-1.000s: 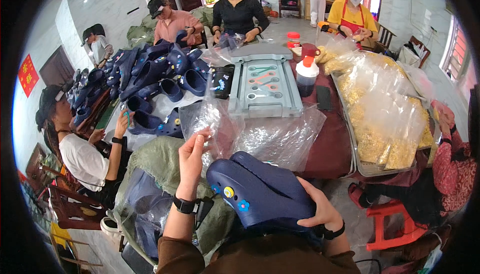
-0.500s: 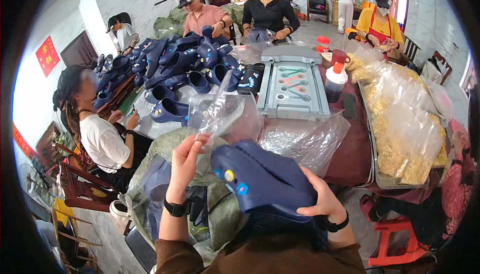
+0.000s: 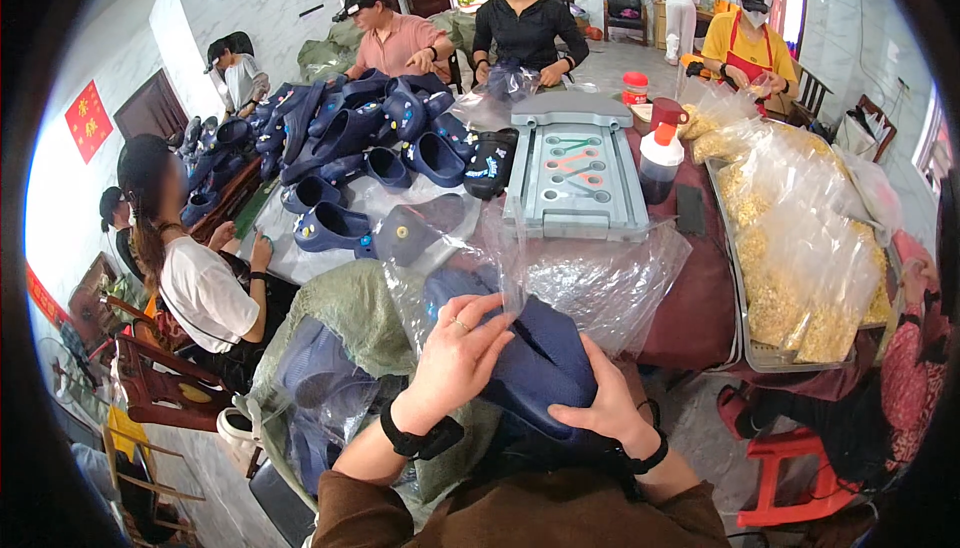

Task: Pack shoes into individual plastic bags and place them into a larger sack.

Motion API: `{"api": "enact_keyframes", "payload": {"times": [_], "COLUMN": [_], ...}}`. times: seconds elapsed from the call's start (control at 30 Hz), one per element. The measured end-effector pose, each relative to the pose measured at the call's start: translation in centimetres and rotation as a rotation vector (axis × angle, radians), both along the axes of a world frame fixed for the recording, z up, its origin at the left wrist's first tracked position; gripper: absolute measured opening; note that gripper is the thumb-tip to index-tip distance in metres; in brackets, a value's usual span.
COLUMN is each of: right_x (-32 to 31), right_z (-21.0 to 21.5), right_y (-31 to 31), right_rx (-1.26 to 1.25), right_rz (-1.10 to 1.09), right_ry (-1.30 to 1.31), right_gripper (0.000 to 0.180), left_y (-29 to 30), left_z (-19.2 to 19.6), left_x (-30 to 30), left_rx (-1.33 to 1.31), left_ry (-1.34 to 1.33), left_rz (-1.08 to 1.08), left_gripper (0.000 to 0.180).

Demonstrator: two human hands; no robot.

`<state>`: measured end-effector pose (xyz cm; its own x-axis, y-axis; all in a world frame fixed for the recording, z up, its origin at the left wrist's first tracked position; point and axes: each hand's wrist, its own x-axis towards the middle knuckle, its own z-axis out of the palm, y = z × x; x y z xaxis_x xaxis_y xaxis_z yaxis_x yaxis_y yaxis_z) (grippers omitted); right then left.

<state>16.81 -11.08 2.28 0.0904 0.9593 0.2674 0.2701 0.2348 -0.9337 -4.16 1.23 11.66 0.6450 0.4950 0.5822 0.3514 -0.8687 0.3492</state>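
A pair of navy foam clogs [image 3: 535, 363], pressed together, is in front of me. My right hand [image 3: 612, 406] grips them at the near right side, thumb on top. My left hand [image 3: 455, 360] lies over their left part, its fingers pinching the edge of a clear plastic bag [image 3: 400, 288]. The bag's film covers the far left end of the clogs. Below my left hand an open green woven sack [image 3: 345, 298] holds more clogs wrapped in clear plastic [image 3: 325, 363].
Many navy clogs with charms [image 3: 350, 133] are heaped at the table's far left. A grey folding stool [image 3: 575, 168], a dark bottle [image 3: 660, 163] and a tray of yellow bagged goods [image 3: 745, 333] lie beyond. Co-workers surround the table; a red plastic stool [image 3: 790, 473] stands at right.
My left hand has come down and right with the plastic bag, which now covers the far end of the clogs. My right hand still holds the clogs, slightly lower and further left.
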Motion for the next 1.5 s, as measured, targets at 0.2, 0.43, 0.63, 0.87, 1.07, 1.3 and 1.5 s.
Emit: {"api": "enact_keyframes", "payload": {"times": [0.2,0.43,0.63,0.87,1.07,1.3,1.5], "right_x": [-2.0,-1.6,-3.0,-2.9,-3.4,-3.9,-6.2], "right_z": [1.2,-1.1,-1.2,-1.3,-0.1,0.3,2.3], "right_y": [0.6,1.3,1.6,2.3,1.8,2.4,1.9], "right_rx": [0.061,0.166,0.281,0.347,0.365,0.44,0.414], "right_rz": [0.018,-0.18,-0.295,-0.21,-0.193,-0.27,-0.267], "right_ry": [-0.136,-0.074,-0.115,0.046,0.072,-0.039,-0.003], "right_gripper": [0.116,0.113,0.114,0.118,0.118,0.123,0.127], "left_y": [-1.5,-3.0,-5.7,-4.3,-1.7,-1.4,-3.5], "left_z": [0.2,0.0,-2.4,-0.8,-2.7,-7.9,-9.7], "left_x": [0.6,0.6,2.3,0.4,0.1,-2.2,-3.4], "left_rx": [-0.045,-0.059,-0.209,0.132,0.111,-1.138,-1.273], "left_ry": [-0.019,-0.095,-0.123,-0.102,-0.329,-0.813,-0.756], "left_rz": [-0.107,-0.072,-0.237,-0.217,0.565,-0.185,-0.262], "left_gripper": [0.029,0.032,0.033,0.045,0.112,0.12,0.12]}}
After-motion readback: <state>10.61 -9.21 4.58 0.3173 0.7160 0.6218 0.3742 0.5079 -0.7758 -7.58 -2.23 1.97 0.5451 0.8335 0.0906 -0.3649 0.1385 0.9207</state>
